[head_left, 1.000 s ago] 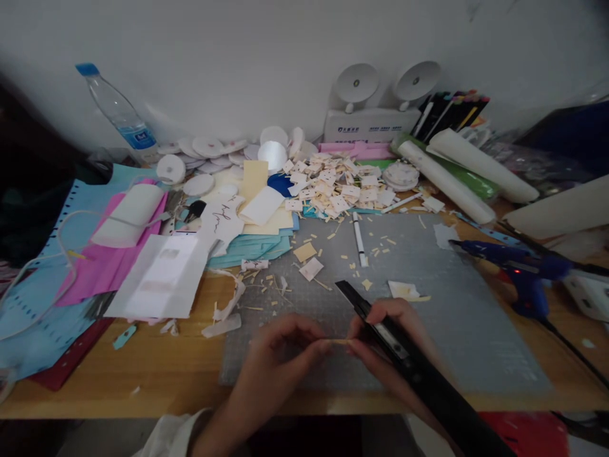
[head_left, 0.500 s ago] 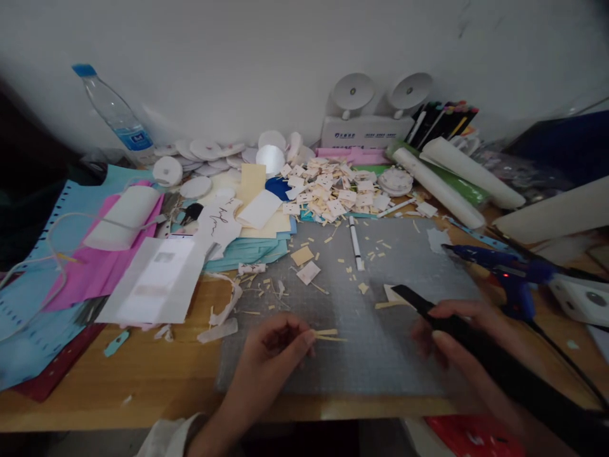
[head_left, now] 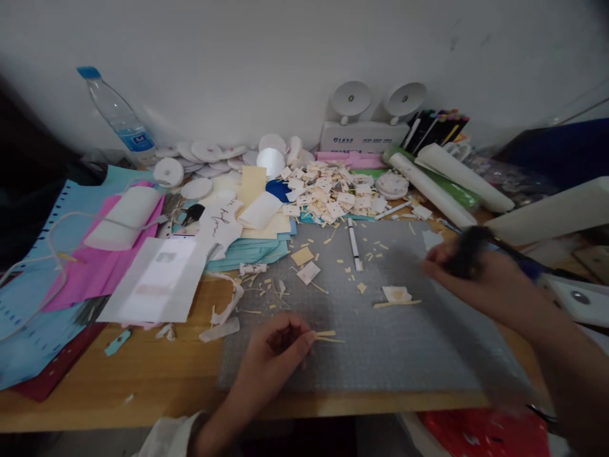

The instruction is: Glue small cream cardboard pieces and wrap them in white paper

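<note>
My left hand (head_left: 280, 349) rests low over the grey cutting mat (head_left: 371, 355). Its thumb and forefinger pinch two thin, pale yellow strips (head_left: 328, 336), which point to the right. My right hand (head_left: 457, 266) is raised over the mat's right side and smeared by motion. A blurred black tool (head_left: 469, 251) is in its grip; the kind cannot be made out. The blue glue gun (head_left: 530, 270) lies mostly hidden behind this hand. Between the hands, a small whitish card piece (head_left: 396, 294) lies on the mat with a pale strip (head_left: 397, 304) along its near edge.
A white pen (head_left: 354, 244) and small scraps lie on the mat. Behind it is a heap of small cards (head_left: 333, 190). Paper rolls (head_left: 432, 190) and markers (head_left: 438, 130) stand at right. Coloured sheets (head_left: 90, 266) and a water bottle (head_left: 118, 114) are at left.
My right hand has moved up and away with the black tool, toward the glue gun. The card piece on the mat is now uncovered. My left hand stays in place with its strips.
</note>
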`<state>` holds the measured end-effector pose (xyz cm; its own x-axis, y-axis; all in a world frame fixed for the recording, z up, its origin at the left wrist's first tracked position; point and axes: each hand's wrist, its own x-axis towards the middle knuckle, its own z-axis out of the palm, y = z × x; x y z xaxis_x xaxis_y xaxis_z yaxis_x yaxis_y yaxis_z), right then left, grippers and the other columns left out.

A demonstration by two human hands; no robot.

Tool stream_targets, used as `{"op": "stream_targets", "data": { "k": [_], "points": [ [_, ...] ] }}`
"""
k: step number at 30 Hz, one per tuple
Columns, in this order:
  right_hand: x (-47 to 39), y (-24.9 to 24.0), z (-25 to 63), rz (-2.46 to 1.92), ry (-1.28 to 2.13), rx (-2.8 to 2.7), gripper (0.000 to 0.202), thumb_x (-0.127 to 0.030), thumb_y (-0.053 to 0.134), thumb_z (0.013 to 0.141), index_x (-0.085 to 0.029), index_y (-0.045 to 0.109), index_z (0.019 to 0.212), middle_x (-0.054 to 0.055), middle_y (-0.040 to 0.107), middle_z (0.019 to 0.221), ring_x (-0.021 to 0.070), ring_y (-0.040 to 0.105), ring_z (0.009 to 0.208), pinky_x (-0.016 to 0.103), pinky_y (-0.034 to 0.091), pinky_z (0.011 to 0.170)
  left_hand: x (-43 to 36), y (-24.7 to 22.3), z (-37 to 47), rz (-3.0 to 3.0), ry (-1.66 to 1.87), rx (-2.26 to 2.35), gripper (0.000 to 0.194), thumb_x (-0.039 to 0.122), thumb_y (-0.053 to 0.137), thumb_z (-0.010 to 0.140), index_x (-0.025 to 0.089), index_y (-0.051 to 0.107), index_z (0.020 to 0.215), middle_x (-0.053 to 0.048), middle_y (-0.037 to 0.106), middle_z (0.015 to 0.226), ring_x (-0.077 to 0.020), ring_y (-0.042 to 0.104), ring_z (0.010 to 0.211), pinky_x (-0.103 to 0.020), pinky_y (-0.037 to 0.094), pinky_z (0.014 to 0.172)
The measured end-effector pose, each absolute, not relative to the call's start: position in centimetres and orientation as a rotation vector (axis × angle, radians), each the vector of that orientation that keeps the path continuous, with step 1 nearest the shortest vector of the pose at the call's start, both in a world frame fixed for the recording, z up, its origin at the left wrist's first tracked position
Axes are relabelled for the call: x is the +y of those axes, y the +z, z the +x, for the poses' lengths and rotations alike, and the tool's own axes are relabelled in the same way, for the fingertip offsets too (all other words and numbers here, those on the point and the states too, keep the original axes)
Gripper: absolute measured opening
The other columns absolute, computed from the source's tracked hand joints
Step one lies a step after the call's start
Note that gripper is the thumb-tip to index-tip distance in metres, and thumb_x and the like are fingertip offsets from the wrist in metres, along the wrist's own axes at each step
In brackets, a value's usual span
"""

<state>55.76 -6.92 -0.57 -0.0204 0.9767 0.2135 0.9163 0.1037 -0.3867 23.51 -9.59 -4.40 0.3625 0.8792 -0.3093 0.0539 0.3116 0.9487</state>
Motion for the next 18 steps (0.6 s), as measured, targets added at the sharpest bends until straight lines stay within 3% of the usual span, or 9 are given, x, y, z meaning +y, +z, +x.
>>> {"op": "stream_targets", "data": {
  "k": [2, 7, 13, 18],
  "points": [
    [-4.4, -0.9, 54.8, -1.91, 0.154, -2.175, 0.017, -0.031, 0.051, 0.083, -0.02, 0.054, 0.069, 0.004, 0.058, 0.063, 0.0171, 0.055, 0.061, 0.03, 0.04, 0.056, -9.7, -4.6, 23.4, 1.136, 0.708, 1.073, 0.025, 0.039, 0.065, 0.078, 0.015, 0.057, 0.072, 0.002, 0.056, 0.062, -0.009, 0.048, 0.055, -0.019, 0.04, 0.052],
    [0.6, -2.5, 53.6, -1.905, 0.137, -2.321, 0.013, -0.031, 0.058, 0.074, -0.021, 0.056, 0.067, 0.002, 0.058, 0.059, 0.0181, 0.054, 0.057, 0.028, 0.036, 0.052, -9.9, -4.8, 23.1, 1.143, 0.702, 1.056, 0.022, 0.037, 0.063, 0.08, 0.016, 0.057, 0.074, 0.003, 0.054, 0.062, -0.0086, 0.047, 0.056, -0.019, 0.038, 0.053],
    [0.3, -2.9, 53.9, -1.761, 0.073, -2.282, 0.022, -0.03, 0.058, 0.075, -0.019, 0.06, 0.093, 0.012, 0.064, 0.093, 0.0301, 0.06, 0.09, 0.043, 0.047, 0.078, -10.0, -4.8, 23.0, 1.135, 0.708, 1.05, 0.022, 0.036, 0.063, 0.08, 0.016, 0.056, 0.073, 0.003, 0.054, 0.062, -0.0088, 0.047, 0.056, -0.019, 0.038, 0.053],
    [-5.4, -1.5, 54.3, -1.593, 0.071, -2.188, 0.022, -0.024, 0.049, 0.086, -0.024, 0.056, 0.106, 0.011, 0.059, 0.104, 0.0274, 0.057, 0.101, 0.047, 0.045, 0.09, -10.0, -5.0, 23.1, 1.168, 0.695, 1.053, 0.019, 0.032, 0.061, 0.081, 0.016, 0.057, 0.073, 0.001, 0.056, 0.063, -0.009, 0.048, 0.055, -0.02, 0.039, 0.053]
  ]
}}
